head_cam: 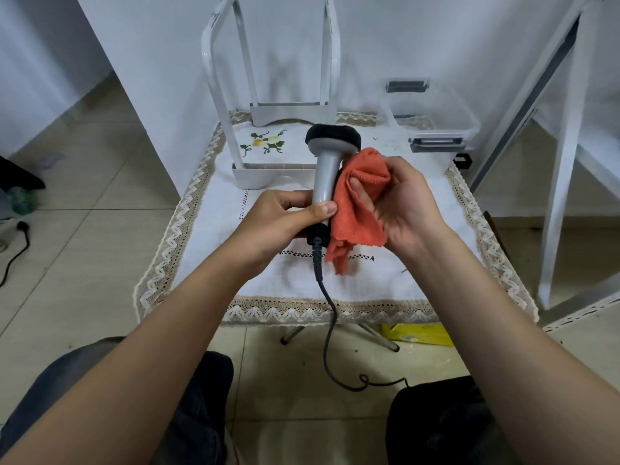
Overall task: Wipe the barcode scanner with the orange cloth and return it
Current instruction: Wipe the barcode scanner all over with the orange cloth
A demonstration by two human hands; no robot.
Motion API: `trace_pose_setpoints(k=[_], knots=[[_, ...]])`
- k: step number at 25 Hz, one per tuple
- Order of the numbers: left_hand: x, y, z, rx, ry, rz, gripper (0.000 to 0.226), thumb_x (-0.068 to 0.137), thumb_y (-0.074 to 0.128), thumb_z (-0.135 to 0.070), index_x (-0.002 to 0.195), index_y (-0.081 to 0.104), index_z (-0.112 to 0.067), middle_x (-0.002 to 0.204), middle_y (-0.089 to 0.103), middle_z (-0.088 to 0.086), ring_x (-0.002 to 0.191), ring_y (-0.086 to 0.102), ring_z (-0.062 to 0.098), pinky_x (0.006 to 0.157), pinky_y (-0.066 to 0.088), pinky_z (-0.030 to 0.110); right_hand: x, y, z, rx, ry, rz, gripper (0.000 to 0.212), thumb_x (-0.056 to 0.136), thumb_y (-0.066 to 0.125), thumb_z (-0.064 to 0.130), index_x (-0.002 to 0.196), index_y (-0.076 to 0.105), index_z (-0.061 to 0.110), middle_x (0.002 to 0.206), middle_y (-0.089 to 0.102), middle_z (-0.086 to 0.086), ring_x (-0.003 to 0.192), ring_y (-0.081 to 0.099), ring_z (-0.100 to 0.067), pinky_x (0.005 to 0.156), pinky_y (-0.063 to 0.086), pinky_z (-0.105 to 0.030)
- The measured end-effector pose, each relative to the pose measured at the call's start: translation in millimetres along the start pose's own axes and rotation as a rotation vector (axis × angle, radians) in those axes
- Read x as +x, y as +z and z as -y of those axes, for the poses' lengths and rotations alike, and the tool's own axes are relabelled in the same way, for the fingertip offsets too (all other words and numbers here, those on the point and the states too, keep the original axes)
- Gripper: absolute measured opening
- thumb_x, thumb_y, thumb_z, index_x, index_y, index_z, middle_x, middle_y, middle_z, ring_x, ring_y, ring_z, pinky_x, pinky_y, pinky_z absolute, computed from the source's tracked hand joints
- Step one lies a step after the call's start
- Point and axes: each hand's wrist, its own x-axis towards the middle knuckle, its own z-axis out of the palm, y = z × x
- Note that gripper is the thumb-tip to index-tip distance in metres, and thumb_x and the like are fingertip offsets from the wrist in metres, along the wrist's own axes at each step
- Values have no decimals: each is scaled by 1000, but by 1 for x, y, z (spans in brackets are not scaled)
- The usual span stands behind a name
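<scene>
The barcode scanner (327, 162) is grey with a black head and stands upright above the small table. My left hand (278, 223) grips the lower part of its handle. Its black cable (327, 317) hangs down past the table's front edge to the floor. The orange cloth (359, 209) is bunched in my right hand (409, 203) and presses against the right side of the scanner's handle, with a loose corner hanging below.
A white embroidered tablecloth (385, 283) covers the table. A white metal rack (268, 95) stands at its back, a clear plastic box (432, 115) at the back right. A white ladder-like frame (563, 156) leans at right. A yellow object (419, 333) lies under the table.
</scene>
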Motion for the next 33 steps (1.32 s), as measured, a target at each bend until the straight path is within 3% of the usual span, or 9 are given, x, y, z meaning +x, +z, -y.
trace_pose_setpoints(k=[5,8,10,14,17,20,24,29,33], knots=[[3,-1,-3,-130,20,-98,25,86,74,-21,102,75,-2,94,68,15,84,73,29,81,59,38,1,-11,2,-422,-295,-231,20,94,59,9,77,69,2,87,68,-18,75,72,-32,61,63,-31],[0,1,-7,-185,25,-30,34,81,72,-25,106,75,-2,98,72,20,86,71,32,85,61,43,-4,-8,-2,-667,-344,-174,25,97,63,16,77,76,10,143,62,2,67,74,-25,58,60,-36],[-1,4,-5,-176,34,29,35,84,71,-27,109,76,-4,94,74,21,83,69,33,80,56,43,-9,-2,-6,-737,-315,-112,23,101,62,21,85,77,13,153,49,20,61,70,-17,52,52,-32],[1,6,-3,-207,-8,47,25,86,70,-28,99,82,-9,92,75,19,80,71,30,88,53,50,-13,2,-13,-722,-293,-81,28,103,61,20,85,74,3,162,37,18,43,59,-18,44,47,-28],[1,9,-3,-228,-40,46,25,85,68,-27,94,80,-7,80,76,11,72,73,26,88,54,49,-9,1,-14,-594,-246,-110,22,103,60,18,94,72,2,156,47,10,43,60,-13,41,50,-23],[2,10,2,-257,-64,53,29,92,70,-23,101,74,4,86,76,14,77,73,31,96,48,61,-5,2,-15,-279,-124,-107,29,104,58,19,121,62,-4,114,64,-12,51,68,-16,45,55,-21],[4,12,4,-282,-73,79,25,93,65,-26,91,77,-3,85,76,16,81,70,34,93,40,58,-2,-1,-14,133,-26,-23,22,106,50,14,106,60,-6,93,68,-22,73,73,-25,54,62,-23],[4,7,-3,-382,29,39,22,90,68,-24,98,80,-7,95,78,13,82,74,26,96,48,59,2,-7,-10,89,-125,-118,14,101,52,10,106,60,-2,93,70,-17,79,76,-25,57,61,-21],[6,8,-1,-414,-20,0,25,85,69,-27,93,79,-5,85,78,14,80,72,29,102,41,67,-1,-3,-16,11,-77,13,27,102,45,13,116,63,-2,111,70,-28,99,71,-32,60,62,-21]])
